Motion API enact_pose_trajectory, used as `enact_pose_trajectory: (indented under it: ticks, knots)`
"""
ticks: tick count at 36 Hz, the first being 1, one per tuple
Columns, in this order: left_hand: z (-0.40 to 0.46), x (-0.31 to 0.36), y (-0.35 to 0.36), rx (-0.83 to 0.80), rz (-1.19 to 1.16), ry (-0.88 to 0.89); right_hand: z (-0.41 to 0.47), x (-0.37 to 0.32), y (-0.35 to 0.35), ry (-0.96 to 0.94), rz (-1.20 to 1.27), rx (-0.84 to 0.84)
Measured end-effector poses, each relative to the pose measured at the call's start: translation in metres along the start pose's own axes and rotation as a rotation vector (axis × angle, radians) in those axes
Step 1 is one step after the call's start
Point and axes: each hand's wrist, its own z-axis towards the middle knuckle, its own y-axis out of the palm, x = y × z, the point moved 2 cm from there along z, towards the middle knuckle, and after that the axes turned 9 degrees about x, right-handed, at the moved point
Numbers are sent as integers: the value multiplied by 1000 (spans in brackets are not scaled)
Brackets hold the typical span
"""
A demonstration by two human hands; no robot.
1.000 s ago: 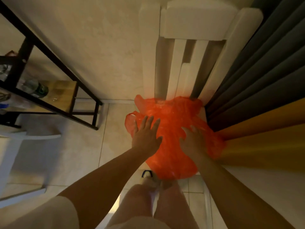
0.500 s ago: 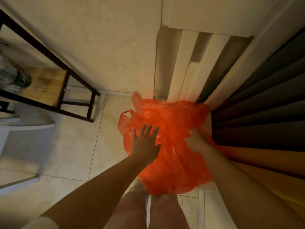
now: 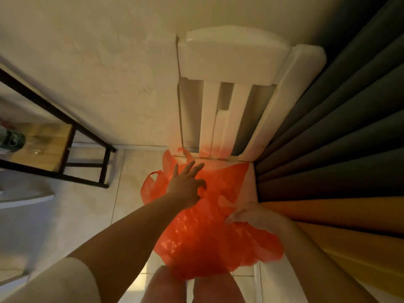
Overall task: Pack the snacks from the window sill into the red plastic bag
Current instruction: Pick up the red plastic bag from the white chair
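The red plastic bag (image 3: pixel 203 237) lies crumpled on the seat of a white chair (image 3: pixel 251 182), with one handle loop (image 3: pixel 150 182) hanging off the seat's left side. My left hand (image 3: pixel 185 184) reaches over the bag's far part, fingers spread and straight, thumb touching the plastic. My right hand (image 3: pixel 247 215) is at the bag's right side, and its fingers pinch a fold of the plastic. The picture is blurred there. No snacks and no window sill are in view.
The chair's slatted backrest (image 3: pixel 231 60) leans toward the beige wall. Dark grey curtain folds (image 3: pixel 349 127) and yellow ones (image 3: pixel 349 232) hang on the right. A black-framed shelf (image 3: pixel 65 136) with a wooden board and a bottle (image 3: pixel 12 138) stands to the left on the tiled floor.
My left hand has slid forward toward the bag's far edge. My right hand has drawn back to the right with a fold of the bag. The camera has tilted up.
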Motion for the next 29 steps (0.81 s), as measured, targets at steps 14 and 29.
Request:
enact_pose_trajectory:
  ticks: [14,29]
  knots:
    - [-72,33,5,150,-262,40,-42,33,30,108,-269,713]
    - [-165,60,38,224,-371,267,-71,7,129,143,39,556]
